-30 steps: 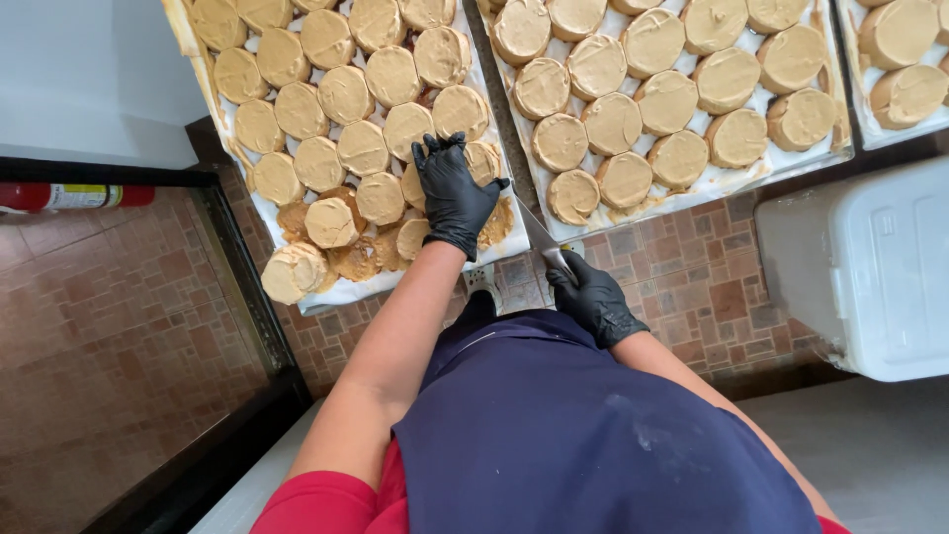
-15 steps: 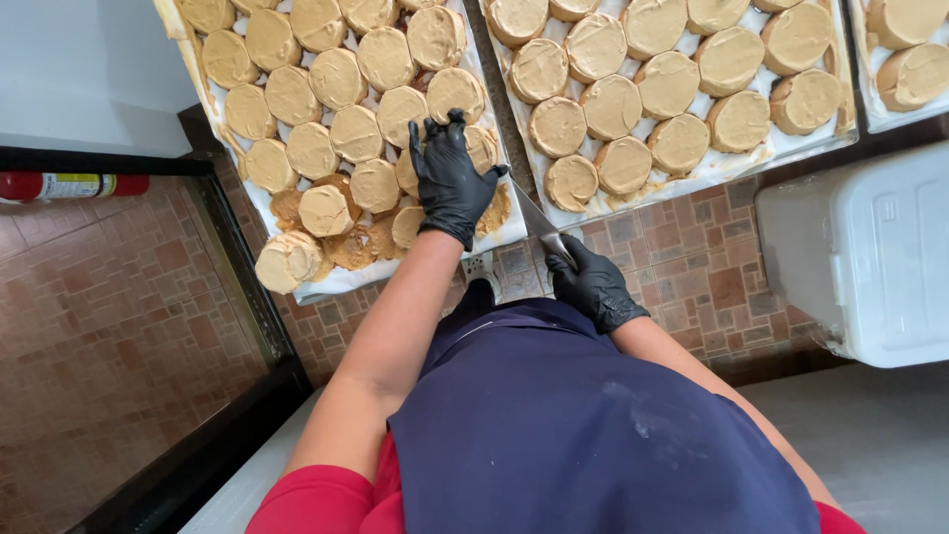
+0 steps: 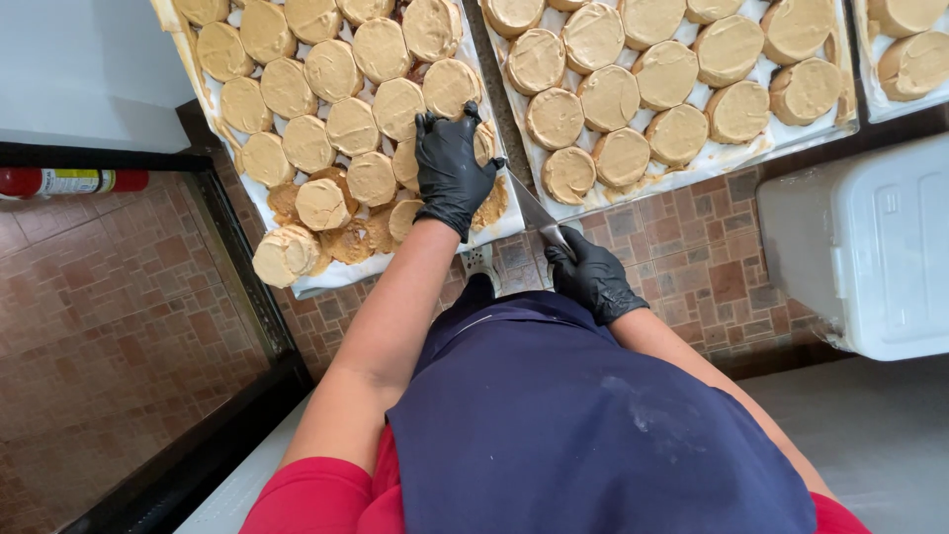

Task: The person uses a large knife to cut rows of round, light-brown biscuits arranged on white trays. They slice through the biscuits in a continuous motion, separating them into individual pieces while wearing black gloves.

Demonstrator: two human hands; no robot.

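Two gloved hands worked at the near edge of a paper-lined tray crowded with round tan cakes. The left hand, in a black glove, lay flat with fingers spread on top of a frosted round cake at the tray's near right corner, pressing on it rather than closing around it. The right hand, also in a black glove, was clenched around the handle of a flat metal spatula, whose blade pointed far and left toward the side of that same cake; I could not tell whether the blade tip touched the cake or only came just beside it. Tan spread was smeared on the paper near the cake.

Left of the left hand, several cakes at the near end of the tray looked rougher, and one pale cake sat at the near left corner, close to the paper's edge. To the right, a second tray held more smooth round cakes in rows, and a third tray showed at the far right corner.

A white plastic bin stood at the right, below the trays, over a brick-patterned floor. A red bottle lay on its side at the left edge. A dark blue apron over red sleeves filled the near part of the view.
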